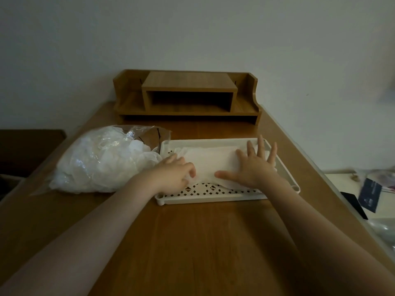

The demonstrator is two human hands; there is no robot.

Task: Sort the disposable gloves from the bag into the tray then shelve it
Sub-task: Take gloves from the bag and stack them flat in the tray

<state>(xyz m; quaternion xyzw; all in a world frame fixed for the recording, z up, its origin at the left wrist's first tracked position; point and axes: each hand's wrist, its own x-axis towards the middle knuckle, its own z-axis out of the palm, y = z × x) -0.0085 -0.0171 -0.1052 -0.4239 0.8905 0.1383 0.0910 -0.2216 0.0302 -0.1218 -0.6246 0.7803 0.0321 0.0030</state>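
Note:
A white perforated tray (205, 197) lies on the wooden desk in front of me. A flat pile of translucent white disposable gloves (210, 162) lies in it. My right hand (255, 165) presses flat on the right part of the pile, fingers spread. My left hand (174, 174) sits at the pile's left end with fingers curled, pinching the edge of a glove. To the left of the tray lies a clear plastic bag (100, 161) stuffed with more gloves, its mouth open toward the tray.
A wooden desk shelf (188, 97) with an open cubby stands against the wall behind the tray. A dark cabinet (27, 150) sits left of the desk. Past the desk's right edge lie a dark packet (369, 197) and other clutter.

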